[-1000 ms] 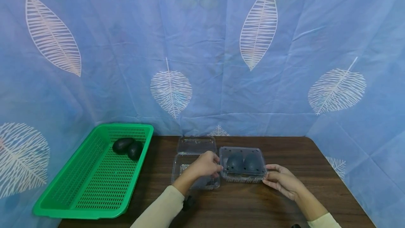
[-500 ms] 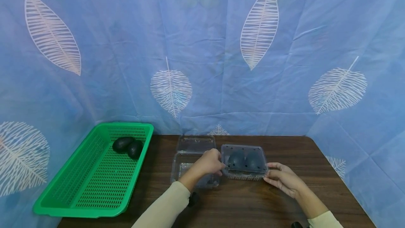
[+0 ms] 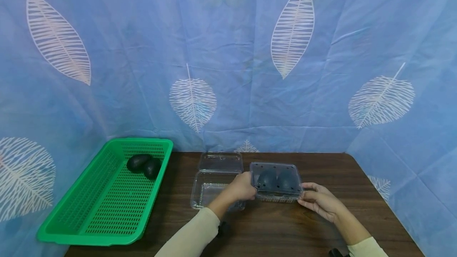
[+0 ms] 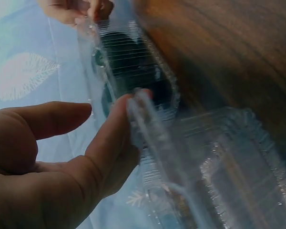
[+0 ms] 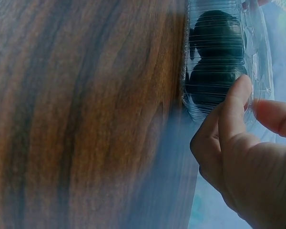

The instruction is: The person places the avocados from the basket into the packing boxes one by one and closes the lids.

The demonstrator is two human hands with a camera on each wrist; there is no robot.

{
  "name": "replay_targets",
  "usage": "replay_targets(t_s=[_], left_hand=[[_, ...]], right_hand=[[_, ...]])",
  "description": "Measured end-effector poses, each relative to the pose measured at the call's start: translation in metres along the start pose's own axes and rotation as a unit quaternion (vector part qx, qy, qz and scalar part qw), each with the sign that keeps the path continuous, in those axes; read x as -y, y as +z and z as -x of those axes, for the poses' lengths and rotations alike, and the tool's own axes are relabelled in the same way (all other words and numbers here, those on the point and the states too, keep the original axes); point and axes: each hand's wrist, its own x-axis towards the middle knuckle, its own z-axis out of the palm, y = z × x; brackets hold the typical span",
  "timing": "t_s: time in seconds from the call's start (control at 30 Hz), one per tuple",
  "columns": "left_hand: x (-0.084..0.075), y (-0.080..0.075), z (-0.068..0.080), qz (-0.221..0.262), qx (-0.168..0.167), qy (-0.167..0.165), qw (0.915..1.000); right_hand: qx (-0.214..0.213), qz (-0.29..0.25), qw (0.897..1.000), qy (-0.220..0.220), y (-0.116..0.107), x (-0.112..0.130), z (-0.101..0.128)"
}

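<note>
1. Hands grip a closed clear plastic clamshell box (image 3: 275, 181) with two dark avocados (image 3: 275, 179) inside, near the brown wooden table (image 3: 357, 177)'s middle: left hand (image 3: 242, 187) pinches its left end, right hand (image 3: 319, 200) its right end.
2. Just left, touching the left hand, lies an open empty clear plastic clamshell box (image 3: 214, 183).
3. At the left edge, a green perforated plastic basket (image 3: 107, 201) holds two more dark avocados (image 3: 144, 165).
4. Wrist views are blurred.
</note>
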Motion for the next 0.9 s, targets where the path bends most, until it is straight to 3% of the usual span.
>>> replay_targets(t_s=[0.3, 0.63, 0.9], left_hand=[[0.015, 0.008, -0.008, 0.012, -0.069, 0.029, 0.9971], [0.016, 0.011, -0.008, 0.045, -0.093, 0.045, 0.9936], [0.010, 0.010, -0.007, 0.028, -0.095, 0.037, 0.9944]], right_hand=[[0.015, 0.011, 1.000, -0.003, -0.002, -0.005, 0.000], [0.019, 0.028, 0.999, -0.011, -0.002, -0.002, -0.002], [0.016, 0.029, 0.999, -0.010, -0.001, 0.001, 0.000]])
